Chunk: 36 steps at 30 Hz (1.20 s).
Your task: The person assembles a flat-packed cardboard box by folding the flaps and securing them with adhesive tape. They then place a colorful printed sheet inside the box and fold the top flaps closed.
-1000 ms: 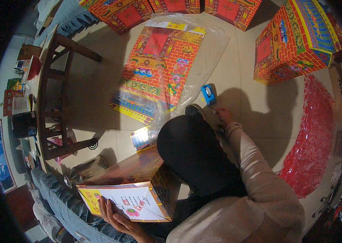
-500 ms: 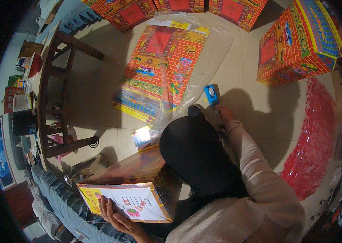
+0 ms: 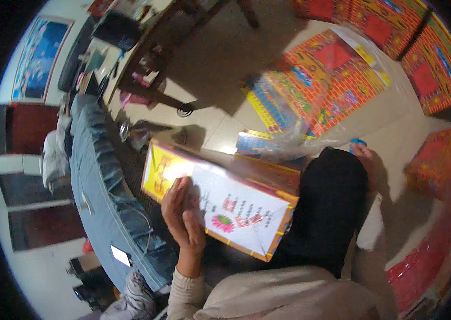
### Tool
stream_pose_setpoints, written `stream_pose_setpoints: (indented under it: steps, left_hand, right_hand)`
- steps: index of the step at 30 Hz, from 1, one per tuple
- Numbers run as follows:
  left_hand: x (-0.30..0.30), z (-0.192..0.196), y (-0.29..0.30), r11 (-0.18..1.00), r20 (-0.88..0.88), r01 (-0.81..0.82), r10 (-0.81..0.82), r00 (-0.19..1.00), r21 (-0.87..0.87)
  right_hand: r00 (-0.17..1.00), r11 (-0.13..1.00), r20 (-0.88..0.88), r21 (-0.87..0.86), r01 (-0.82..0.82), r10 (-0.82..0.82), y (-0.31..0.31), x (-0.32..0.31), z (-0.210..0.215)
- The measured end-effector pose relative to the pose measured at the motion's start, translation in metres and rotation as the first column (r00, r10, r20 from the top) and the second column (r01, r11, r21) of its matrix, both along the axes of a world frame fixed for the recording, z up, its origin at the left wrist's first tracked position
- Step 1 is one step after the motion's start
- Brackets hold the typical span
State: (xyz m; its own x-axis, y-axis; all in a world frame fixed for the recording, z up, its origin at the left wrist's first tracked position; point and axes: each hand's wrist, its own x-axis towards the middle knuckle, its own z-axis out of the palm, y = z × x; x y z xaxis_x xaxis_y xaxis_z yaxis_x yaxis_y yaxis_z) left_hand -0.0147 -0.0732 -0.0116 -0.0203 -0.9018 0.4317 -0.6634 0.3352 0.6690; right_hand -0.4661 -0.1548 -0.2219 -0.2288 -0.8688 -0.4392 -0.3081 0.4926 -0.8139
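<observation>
A cardboard box (image 3: pixel 246 213) with a white and yellow printed panel and a brick-pattern edge rests tilted against my legs. My left hand (image 3: pixel 182 216) lies on that panel, fingers fairly flat and the thumb apart. Past my dark-trousered knee, my right hand (image 3: pixel 368 159) is low by the floor, its fingers closed at a small blue tape dispenser (image 3: pixel 358 143); most of the dispenser is hidden and the hand is partly in shadow.
A flat printed brick-pattern sheet (image 3: pixel 332 80) lies on the floor with clear plastic film (image 3: pixel 390 114) about it. Several similar red boxes (image 3: pixel 444 160) stand beyond and right. Red plastic (image 3: pixel 420 274) lies at lower right. A wooden table (image 3: pixel 148 88) and a blue-covered bed (image 3: pixel 102 202) are left.
My view has swung left, so the scene sits further right. My right hand has closed at the blue dispenser. My left hand stays on the box panel, which now faces me more.
</observation>
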Motion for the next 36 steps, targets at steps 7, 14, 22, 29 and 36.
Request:
stream_pose_setpoints:
  steps: [7, 14, 22, 29, 36]
  left_hand:
    - [-0.001, -0.007, 0.006, 0.997, -0.266, -0.006, -0.015, 0.964, -0.077]
    - [-0.005, -0.004, 0.002, 0.973, -0.092, -0.129, 0.113, 0.989, -0.191]
    - [-0.008, 0.007, 0.003, 0.974, -0.095, -0.143, 0.128, 0.987, -0.177]
    - [-0.002, 0.029, 0.010, 0.985, -0.123, -0.161, 0.153, 0.981, -0.061]
    - [-0.001, 0.033, 0.016, 0.992, -0.144, -0.096, 0.084, 0.986, -0.081]
  right_hand:
    - [0.966, 0.903, 0.222, -0.428, -0.027, 0.134, -0.031, 0.043, 0.156]
    - [0.805, 0.832, 0.258, -0.328, -0.448, 0.534, 0.006, 0.165, 0.293]
    - [0.722, 0.767, 0.293, -0.065, -0.639, 0.626, 0.020, 0.221, 0.305]
    - [0.733, 0.758, 0.202, -0.093, -0.646, 0.650, 0.034, 0.237, 0.308]
    - [0.744, 0.769, 0.196, -0.192, -0.610, 0.639, 0.047, 0.246, 0.306]
